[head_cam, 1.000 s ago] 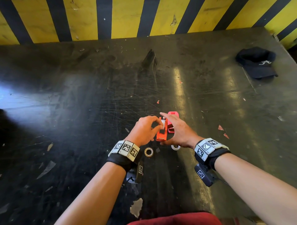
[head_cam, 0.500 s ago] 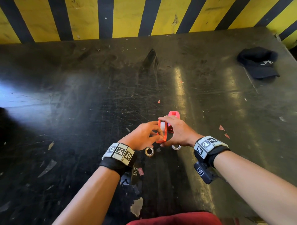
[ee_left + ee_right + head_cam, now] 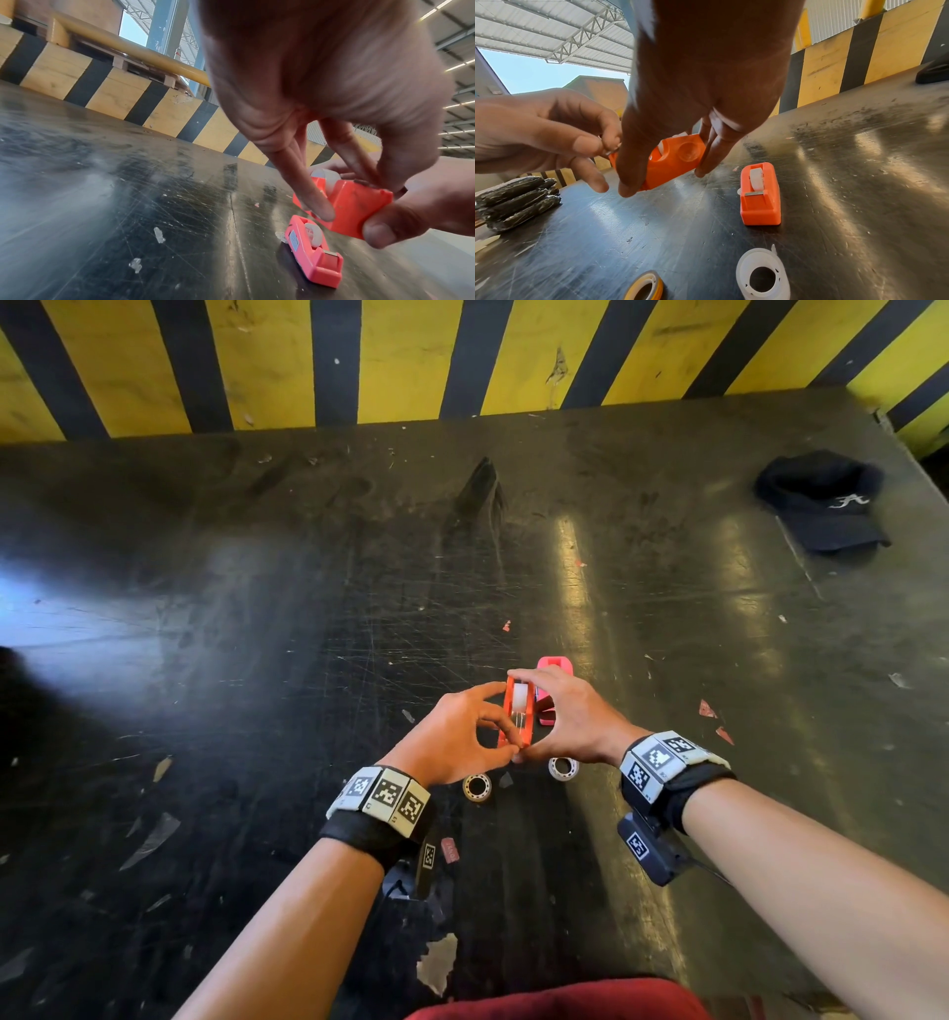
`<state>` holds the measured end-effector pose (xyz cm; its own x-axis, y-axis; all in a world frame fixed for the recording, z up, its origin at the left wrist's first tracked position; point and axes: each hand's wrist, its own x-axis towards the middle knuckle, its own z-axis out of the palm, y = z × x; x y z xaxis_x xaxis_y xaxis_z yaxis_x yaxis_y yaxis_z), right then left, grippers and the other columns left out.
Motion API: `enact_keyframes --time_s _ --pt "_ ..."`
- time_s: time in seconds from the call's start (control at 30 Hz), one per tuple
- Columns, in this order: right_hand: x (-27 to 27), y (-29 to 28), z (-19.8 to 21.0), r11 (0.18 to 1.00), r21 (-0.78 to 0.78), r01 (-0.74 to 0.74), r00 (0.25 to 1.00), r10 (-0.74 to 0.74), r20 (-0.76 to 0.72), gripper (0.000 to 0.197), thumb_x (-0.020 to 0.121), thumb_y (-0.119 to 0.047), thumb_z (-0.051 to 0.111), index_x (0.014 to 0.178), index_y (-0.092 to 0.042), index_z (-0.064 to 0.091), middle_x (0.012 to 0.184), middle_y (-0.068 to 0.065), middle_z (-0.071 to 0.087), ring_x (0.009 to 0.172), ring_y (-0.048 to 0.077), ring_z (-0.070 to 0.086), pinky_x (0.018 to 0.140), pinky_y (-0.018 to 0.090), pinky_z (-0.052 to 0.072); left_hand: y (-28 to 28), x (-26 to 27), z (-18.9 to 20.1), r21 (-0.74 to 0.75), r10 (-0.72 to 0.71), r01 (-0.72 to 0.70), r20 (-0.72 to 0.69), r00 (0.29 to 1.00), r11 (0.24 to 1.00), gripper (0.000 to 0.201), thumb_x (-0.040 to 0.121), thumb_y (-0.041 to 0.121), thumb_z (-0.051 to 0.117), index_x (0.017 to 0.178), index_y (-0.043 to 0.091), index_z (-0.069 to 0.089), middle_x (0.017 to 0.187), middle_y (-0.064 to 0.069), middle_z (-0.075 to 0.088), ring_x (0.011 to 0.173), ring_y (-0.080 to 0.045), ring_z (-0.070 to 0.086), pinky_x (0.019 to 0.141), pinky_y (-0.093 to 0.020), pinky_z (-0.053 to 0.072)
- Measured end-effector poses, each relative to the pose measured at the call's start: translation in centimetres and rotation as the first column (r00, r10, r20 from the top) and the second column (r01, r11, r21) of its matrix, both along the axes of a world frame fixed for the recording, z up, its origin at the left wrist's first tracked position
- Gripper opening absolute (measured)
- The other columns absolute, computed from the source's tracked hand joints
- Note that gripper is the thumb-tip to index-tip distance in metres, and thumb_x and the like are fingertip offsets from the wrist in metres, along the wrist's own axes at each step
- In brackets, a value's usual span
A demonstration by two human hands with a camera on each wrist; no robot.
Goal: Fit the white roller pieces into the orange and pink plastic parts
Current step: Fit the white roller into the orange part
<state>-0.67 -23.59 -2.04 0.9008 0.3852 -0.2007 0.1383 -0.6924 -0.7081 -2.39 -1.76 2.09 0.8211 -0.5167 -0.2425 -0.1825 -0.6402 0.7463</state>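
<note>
Both hands hold an orange plastic dispenser (image 3: 516,719) just above the table. My right hand (image 3: 552,711) grips its two ends between thumb and fingers (image 3: 707,154). My left hand (image 3: 488,716) pinches its near end, the index finger (image 3: 317,203) lying along its side. A white roller (image 3: 520,698) sits in the dispenser's far slot. The pink dispenser (image 3: 315,251) lies on the table beyond, with a white roller (image 3: 315,233) in it. A loose white roller (image 3: 762,278) lies near my right wrist.
A yellowish tape roll (image 3: 477,786) lies by my left wrist. A black cap (image 3: 821,500) sits at the far right of the dark scratched table (image 3: 257,660). A yellow-and-black striped wall (image 3: 411,356) runs along the back. Black bars (image 3: 516,199) are stacked to the left.
My left fingers have moved from the roller at the dispenser's top down to its near end. The white roller now sits in the orange dispenser's slot. The right hand keeps its grip.
</note>
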Motion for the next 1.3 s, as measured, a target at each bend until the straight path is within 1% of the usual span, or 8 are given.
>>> enact_keyframes --time_s 0.13,0.33,0.5,0.7,0.9,1.07,1.17,1.3 --pt "0.0 -0.2 -0.2 1.0 -0.002 -0.005 1.0 0.005 0.002 0.114 0.056 -0.043 0.099 0.154 -0.023 0.043 0.146 0.002 0.053 0.133 0.018 0.047 0.111 0.038 0.043 -0.2 -0.4 -0.1 -0.029 0.042 -0.041 0.025 0.999 0.999 0.009 0.08 0.023 0.084 0.089 0.025 0.084 0.158 0.0 0.052 0.137 -0.018 0.056 0.113 -0.035 0.046" --pt "-0.1 -0.1 -0.3 1.0 0.012 0.013 1.0 -0.013 -0.008 0.112 0.057 -0.045 0.097 0.153 -0.025 0.043 0.145 0.0 0.053 0.133 0.019 0.049 0.107 0.046 0.051 -0.5 -0.4 -0.4 -0.072 0.074 -0.071 0.052 0.996 0.995 0.008 0.077 0.023 0.086 0.083 0.019 0.083 0.156 0.003 0.054 0.109 -0.006 0.071 0.101 -0.027 0.056" --pt "0.0 -0.1 -0.3 0.999 0.03 0.035 0.999 -0.035 -0.01 0.112 0.057 -0.043 0.098 0.153 -0.025 0.044 0.142 -0.001 0.052 0.129 0.018 0.051 0.101 0.046 0.056 -1.0 -0.5 -0.8 -0.054 0.093 -0.088 0.103 0.99 0.995 0.01 0.073 0.024 0.087 0.077 0.023 0.078 0.153 0.005 0.057 0.111 -0.01 0.071 0.104 -0.041 0.056" --pt "-0.1 -0.4 -0.2 0.998 0.049 0.049 0.999 -0.048 -0.014 0.112 0.055 -0.039 0.097 0.153 -0.024 0.044 0.142 -0.001 0.051 0.128 0.018 0.051 0.099 0.045 0.057 -1.2 -0.4 -1.2 -0.095 0.137 -0.127 0.096 0.986 0.987 0.02 0.075 0.02 0.088 0.083 0.019 0.07 0.148 0.006 0.06 0.106 -0.011 0.075 0.093 -0.034 0.062" --pt "-0.2 -0.6 0.3 0.996 0.062 0.057 0.998 -0.056 -0.017 0.118 0.057 -0.038 0.1 0.156 -0.031 0.037 0.147 0.0 0.05 0.13 0.016 0.051 0.104 0.039 0.053 -0.8 0.1 -1.6 -0.166 0.183 -0.183 -0.015 0.983 0.969 0.05 0.073 0.023 0.092 0.099 0.035 0.052 0.141 0.007 0.061 0.101 -0.008 0.076 0.084 -0.036 0.066" --pt "-0.2 -0.2 0.8 0.995 0.097 0.031 0.998 -0.026 -0.055 0.121 0.059 -0.038 0.099 0.156 -0.045 0.027 0.149 0.001 0.051 0.13 0.018 0.054 0.105 0.045 0.054 -0.3 0.7 -2.3 -0.142 0.174 -0.183 -0.071 0.982 0.973 0.108 0.065 0.027 0.098 0.151 0.038 0.033 0.156 0.002 0.043 0.09 -0.005 0.076 0.078 -0.027 0.065" --pt "-0.2 -0.1 0.9 0.995 0.098 0.016 0.997 -0.009 -0.072 0.121 0.06 -0.037 0.099 0.156 -0.045 0.025 0.153 -0.002 0.049 0.131 0.016 0.054 0.106 0.047 0.053 0.0 1.4 -2.5 -0.073 0.132 -0.144 -0.155 0.979 0.987 0.128 0.065 0.032 0.097 0.163 0.037 0.015 0.166 0.0 0.035 0.098 -0.005 0.075 0.092 -0.031 0.062" --pt "-0.1 0.1 0.4 0.995 0.102 0.016 0.996 -0.006 -0.094 0.122 0.059 -0.035 0.1 0.156 -0.044 0.026 0.153 -0.001 0.047 0.132 0.019 0.053 0.107 0.049 0.052 0.2 2.1 -2.6 -0.013 0.098 -0.103 -0.235 0.967 0.995 0.124 0.068 0.035 0.095 0.164 0.028 0.017 0.151 -0.001 0.057 0.103 -0.004 0.073 0.116 -0.045 0.047"
